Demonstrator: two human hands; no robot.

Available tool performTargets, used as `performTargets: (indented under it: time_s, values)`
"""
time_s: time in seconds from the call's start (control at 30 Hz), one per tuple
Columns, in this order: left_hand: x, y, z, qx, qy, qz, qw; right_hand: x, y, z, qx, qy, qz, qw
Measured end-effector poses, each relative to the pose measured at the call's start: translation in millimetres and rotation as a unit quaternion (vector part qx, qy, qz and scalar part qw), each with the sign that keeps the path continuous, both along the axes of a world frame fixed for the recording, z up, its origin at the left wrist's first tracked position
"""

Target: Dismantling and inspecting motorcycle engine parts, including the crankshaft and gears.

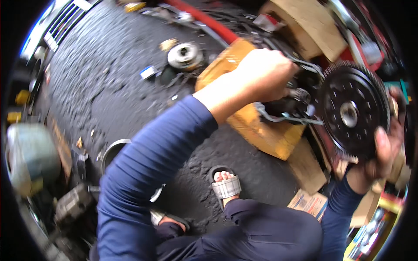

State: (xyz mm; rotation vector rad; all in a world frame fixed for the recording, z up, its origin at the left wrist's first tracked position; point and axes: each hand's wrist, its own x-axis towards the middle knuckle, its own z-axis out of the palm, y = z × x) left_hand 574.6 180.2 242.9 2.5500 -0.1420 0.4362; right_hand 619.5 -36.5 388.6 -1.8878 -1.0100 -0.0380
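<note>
At the right, my right hand [389, 130] grips a large dark gear wheel [344, 95] by its outer edge, thumb on the face. The wheel has a toothed rim, a ring of small slots and a bright central hub. My left hand [272, 71] is closed in a fist to the left of the wheel, with its wrist bent. Whatever its fingers hold is hidden and blurred. Just below that hand sits a small metal part with ridges [300, 95], and a thin grey metal edge [287, 118] runs beneath it. An orange-yellow box-like piece [265, 135] stands under my left forearm.
A round metal part [185, 55] and a small blue-white box [149, 72] lie on the dark, rough floor. Cardboard boxes [311, 26] stand at the upper right, beside a red bar [204, 19]. At the left are a pale, cloudy container [32, 156] and a metal block [74, 202].
</note>
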Motion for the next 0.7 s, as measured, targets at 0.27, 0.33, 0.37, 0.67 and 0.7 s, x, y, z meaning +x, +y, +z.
performTargets:
  time_s: [0.27,0.33,0.37,0.67,0.7]
  values:
    - [-333.9,124.8,-8.0,-0.244,0.252,0.179,0.919,-113.4,107.8,-72.0,-0.199,-0.042,0.496,0.844]
    - [-425.3,107.5,-24.9,-0.414,0.264,0.321,0.810,-175.7,136.1,-128.9,-0.182,0.029,0.557,0.810]
    - [-461.9,99.0,-38.1,-0.551,0.250,0.378,0.701,-204.2,141.4,-155.5,-0.193,0.042,0.580,0.791]
    - [-558.4,37.1,-122.1,-0.842,-0.240,0.342,0.340,-386.1,153.3,-274.2,-0.197,0.168,0.543,0.799]
    - [-561.1,37.4,-125.1,-0.843,-0.248,0.333,0.342,-395.4,152.7,-279.2,-0.231,0.124,0.549,0.793]
